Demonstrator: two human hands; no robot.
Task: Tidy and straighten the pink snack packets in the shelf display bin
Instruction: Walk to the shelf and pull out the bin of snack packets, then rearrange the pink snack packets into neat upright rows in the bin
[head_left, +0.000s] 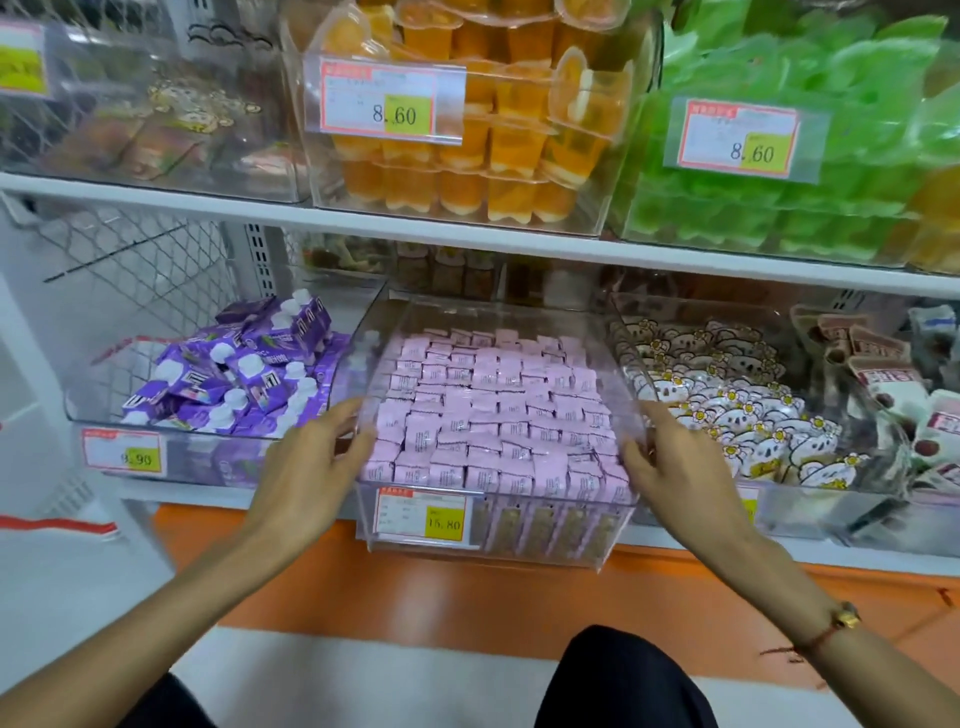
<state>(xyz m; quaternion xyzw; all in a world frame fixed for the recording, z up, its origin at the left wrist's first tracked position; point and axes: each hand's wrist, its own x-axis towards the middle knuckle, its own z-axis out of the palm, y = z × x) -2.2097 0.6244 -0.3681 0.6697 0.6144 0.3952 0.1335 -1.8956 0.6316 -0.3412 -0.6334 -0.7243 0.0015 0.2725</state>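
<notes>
So the clear bin (618, 364) of pink snack packets (488, 410) sits on the lower shelf (727, 548), sticking out past its front edge, between the purple packets (244, 374) and the bear-face snacks (737, 410). The packets are in pretty neat rows, filling it nearly to the rim. Both hands are on it: left hand (311, 457) has its fingers curled onto the left wall, right hand (670, 457) grips the right wall. Yellow 15.80 price tag (423, 519) on the front.
</notes>
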